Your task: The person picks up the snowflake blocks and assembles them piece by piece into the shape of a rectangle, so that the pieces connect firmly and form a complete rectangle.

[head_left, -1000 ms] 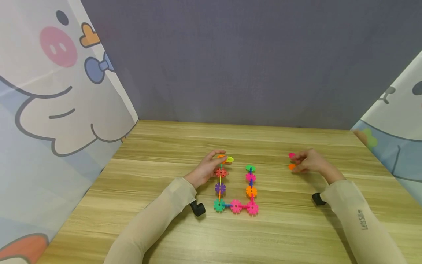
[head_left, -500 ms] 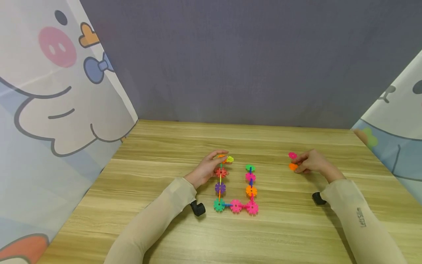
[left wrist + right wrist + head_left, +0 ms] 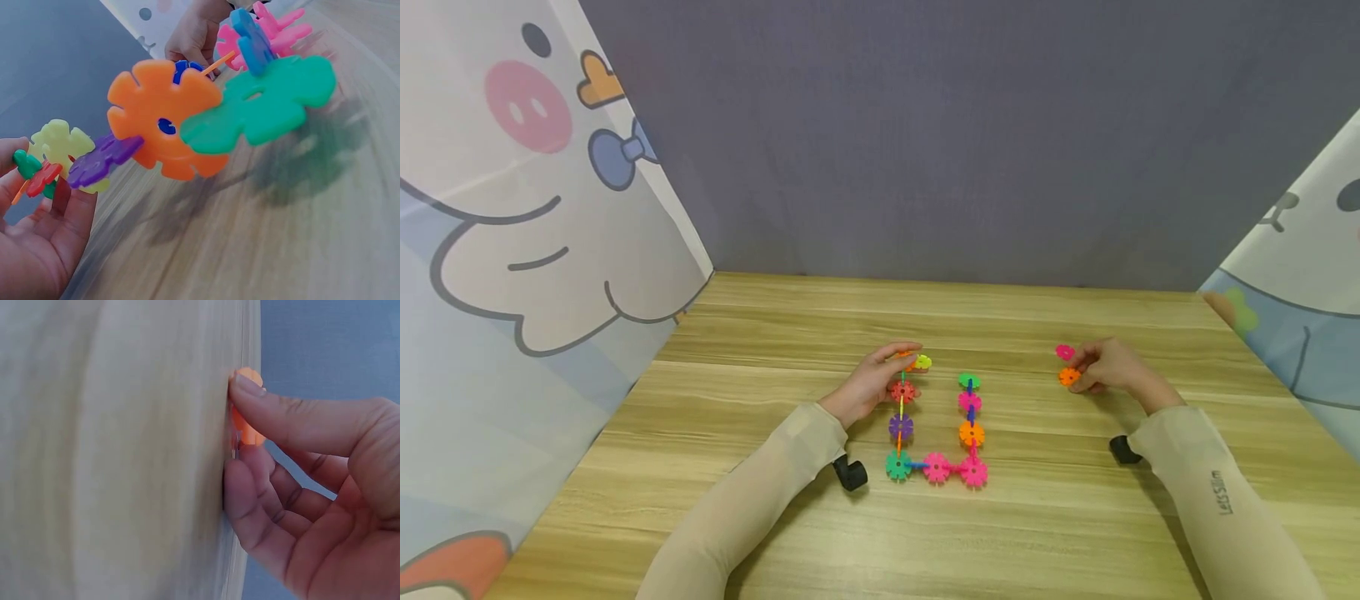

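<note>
A U-shaped chain of notched snowflake building discs lies on the wooden table in the head view, in pink, teal, purple, red, orange and green. My left hand grips its far left end, around an orange disc and next to a yellow disc. In the left wrist view, fingers and thumb curl round the end by a red disc; a teal disc is nearest the camera. My right hand pinches a loose orange snowflake disc, its thumb covering part of it in the right wrist view.
A loose pink disc lies just beyond the orange one, close to my right fingers. The wooden table ends at a grey partition. Cartoon-printed panels stand at both sides.
The orange disc has shifted slightly right and turned to show more of its face, while the right fingers have moved off the pink disc. The left hand has barely moved.
</note>
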### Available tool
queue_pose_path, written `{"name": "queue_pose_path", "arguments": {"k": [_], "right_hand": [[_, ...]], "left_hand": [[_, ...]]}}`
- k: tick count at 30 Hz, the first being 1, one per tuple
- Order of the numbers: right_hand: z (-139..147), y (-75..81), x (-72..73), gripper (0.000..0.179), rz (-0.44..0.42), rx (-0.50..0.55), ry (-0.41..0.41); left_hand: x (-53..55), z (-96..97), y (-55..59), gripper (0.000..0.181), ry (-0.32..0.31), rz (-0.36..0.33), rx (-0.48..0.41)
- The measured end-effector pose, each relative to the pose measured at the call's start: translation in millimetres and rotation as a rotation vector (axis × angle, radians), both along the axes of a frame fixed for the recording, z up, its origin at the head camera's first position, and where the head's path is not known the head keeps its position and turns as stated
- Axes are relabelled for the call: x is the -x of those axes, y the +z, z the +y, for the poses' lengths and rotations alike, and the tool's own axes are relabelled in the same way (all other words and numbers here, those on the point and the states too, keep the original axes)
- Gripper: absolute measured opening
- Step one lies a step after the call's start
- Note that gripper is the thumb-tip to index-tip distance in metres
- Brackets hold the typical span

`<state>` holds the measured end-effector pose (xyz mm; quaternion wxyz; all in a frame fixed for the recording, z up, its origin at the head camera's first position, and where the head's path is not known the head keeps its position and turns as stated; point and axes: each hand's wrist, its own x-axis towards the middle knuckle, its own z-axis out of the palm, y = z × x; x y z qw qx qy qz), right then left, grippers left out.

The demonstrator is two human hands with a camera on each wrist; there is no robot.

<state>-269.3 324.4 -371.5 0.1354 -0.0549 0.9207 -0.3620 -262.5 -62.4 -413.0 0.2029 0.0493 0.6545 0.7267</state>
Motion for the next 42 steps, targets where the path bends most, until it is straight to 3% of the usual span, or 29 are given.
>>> {"name": "queue_pose_path", "arguments": {"k": [6, 16, 22, 42], "right_hand": [[-2.0, -1.6, -0.6, 0.035, -0.001, 0.025, -0.011], [-22.4, -5.8, -2.1, 0.023, -0.059, 0.212, -0.032], [-39.2, -8.3, -2.9, 0.02, -0.034, 0.273, -0.064], [-82.9, -9.7, -9.0, 0.018, 0.007, 0.462, -0.041]], "left_hand": [[0.2, 0.4, 0.3, 0.04, 0.004, -0.004, 0.002], [-0.5, 0.2, 0.9, 0.039, 0.015, -0.026, -0.019], [-0.8, -0.9, 1.0, 0.043, 0.01, -0.011, -0.009], [-1.6, -2.2, -0.6, 0.043, -0.009, 0.015, -0.001]]}}
